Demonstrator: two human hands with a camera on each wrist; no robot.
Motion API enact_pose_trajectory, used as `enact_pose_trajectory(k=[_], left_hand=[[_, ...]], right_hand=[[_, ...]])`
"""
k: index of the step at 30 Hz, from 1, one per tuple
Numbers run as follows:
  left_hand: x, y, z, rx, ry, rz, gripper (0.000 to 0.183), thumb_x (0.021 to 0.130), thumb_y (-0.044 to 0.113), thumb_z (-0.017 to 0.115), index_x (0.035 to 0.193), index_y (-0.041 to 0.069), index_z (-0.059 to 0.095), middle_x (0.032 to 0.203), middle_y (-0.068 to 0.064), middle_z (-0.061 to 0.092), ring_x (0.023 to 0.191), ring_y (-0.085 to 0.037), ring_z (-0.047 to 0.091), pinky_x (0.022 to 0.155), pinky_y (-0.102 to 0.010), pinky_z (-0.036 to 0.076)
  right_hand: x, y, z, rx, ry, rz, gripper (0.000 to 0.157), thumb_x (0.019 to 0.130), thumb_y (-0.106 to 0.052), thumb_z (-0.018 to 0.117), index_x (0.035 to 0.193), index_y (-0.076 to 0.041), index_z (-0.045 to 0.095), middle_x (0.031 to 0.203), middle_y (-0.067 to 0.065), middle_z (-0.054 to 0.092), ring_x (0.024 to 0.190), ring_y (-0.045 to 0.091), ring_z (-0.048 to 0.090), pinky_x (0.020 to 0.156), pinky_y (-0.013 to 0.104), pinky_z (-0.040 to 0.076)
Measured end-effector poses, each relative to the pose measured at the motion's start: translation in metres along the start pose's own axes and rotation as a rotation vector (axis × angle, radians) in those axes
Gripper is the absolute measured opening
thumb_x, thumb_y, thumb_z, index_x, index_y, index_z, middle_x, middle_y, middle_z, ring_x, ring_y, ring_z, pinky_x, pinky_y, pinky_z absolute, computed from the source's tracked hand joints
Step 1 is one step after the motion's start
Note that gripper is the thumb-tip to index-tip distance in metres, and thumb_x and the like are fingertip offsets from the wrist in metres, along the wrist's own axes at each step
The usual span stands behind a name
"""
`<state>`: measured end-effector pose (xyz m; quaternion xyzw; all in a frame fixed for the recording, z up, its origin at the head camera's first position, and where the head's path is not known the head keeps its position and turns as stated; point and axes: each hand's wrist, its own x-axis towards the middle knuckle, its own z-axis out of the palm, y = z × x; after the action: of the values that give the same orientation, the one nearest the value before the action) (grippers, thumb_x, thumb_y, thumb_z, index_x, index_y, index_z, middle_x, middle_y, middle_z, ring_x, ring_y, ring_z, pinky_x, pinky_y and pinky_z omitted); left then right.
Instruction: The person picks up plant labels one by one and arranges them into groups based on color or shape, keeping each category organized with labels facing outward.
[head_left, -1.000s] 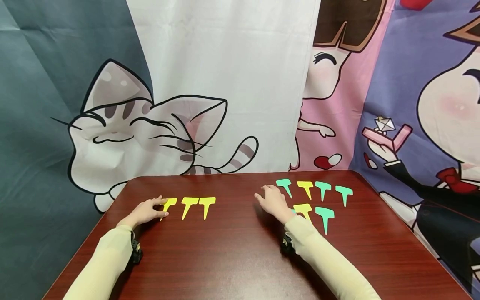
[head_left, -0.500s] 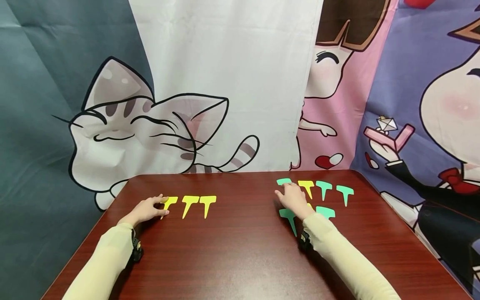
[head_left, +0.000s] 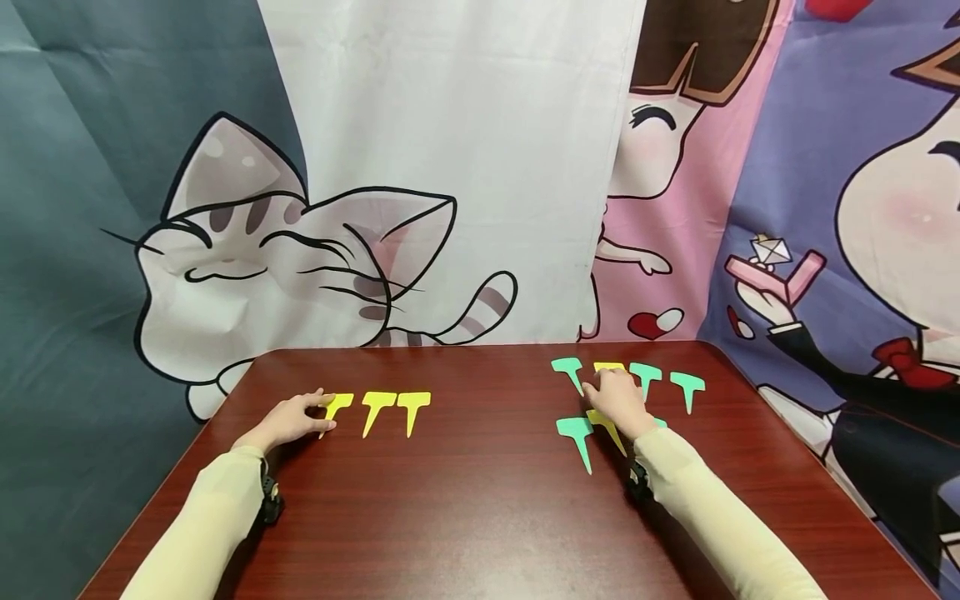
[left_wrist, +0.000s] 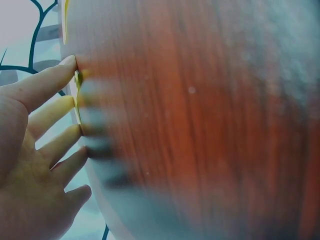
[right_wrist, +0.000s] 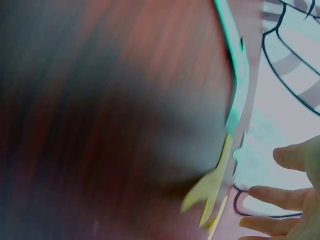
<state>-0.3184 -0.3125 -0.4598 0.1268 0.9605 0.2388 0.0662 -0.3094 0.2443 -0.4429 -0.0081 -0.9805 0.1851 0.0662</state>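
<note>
On the left, my left hand (head_left: 288, 421) rests at a yellow T-shaped plant label (head_left: 341, 402), its thumb and fingers extended around the label and touching the table. Two more yellow labels, the nearer one (head_left: 378, 401) and the farther one (head_left: 413, 402), lie just right of it. My right hand (head_left: 618, 400) hovers over the right-hand labels with fingers apart and nothing held. Around it lie several green labels, including one at the back (head_left: 567, 366) and one in front (head_left: 575, 428). A yellow label (head_left: 609, 367) and another yellow label (head_left: 601, 420) are partly covered by the hand.
The dark red wooden table (head_left: 465, 500) stretches between both arms. Behind it hangs a printed cloth backdrop (head_left: 480, 167) with cartoon figures. A green label (head_left: 687, 383) lies farthest right, near the table's right side.
My right hand has moved rightward over the labels, uncovering the front green label and partly hiding others. My left hand has stayed in place at the yellow label.
</note>
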Motion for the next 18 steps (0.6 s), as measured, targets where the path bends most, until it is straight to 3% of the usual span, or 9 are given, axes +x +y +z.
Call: enact_pose_trajectory(k=[7,13,18], left_hand=[[-0.002,0.001,0.000,-0.008,-0.005,-0.007,0.068,0.084,0.038,0.069,0.139,0.004,0.048,0.149,-0.029,0.029,0.135,-0.053,0.022,0.104,-0.066,0.026],[-0.002,0.002,0.000,-0.006,-0.013,-0.012,0.068,0.085,0.039,0.069,0.140,0.005,0.048,0.149,-0.028,0.029,0.136,-0.053,0.022,0.104,-0.066,0.025],[-0.001,0.003,0.000,-0.005,-0.006,-0.012,0.068,0.085,0.039,0.069,0.139,0.005,0.048,0.149,-0.028,0.029,0.135,-0.053,0.022,0.104,-0.066,0.026]], right_hand=[[0.009,0.025,-0.004,-0.025,-0.036,0.063,0.044,0.094,-0.031,0.054,0.118,0.006,0.058,0.119,0.031,0.053,0.113,0.047,0.048,0.090,0.072,0.033],[0.018,0.041,-0.004,-0.043,-0.049,0.109,0.035,0.094,-0.029,0.054,0.101,0.004,0.061,0.115,0.031,0.054,0.113,0.050,0.045,0.089,0.075,0.030],[0.022,0.046,-0.006,-0.053,-0.059,0.152,0.035,0.094,-0.028,0.054,0.105,0.005,0.061,0.122,0.036,0.049,0.119,0.052,0.036,0.091,0.076,0.028]])
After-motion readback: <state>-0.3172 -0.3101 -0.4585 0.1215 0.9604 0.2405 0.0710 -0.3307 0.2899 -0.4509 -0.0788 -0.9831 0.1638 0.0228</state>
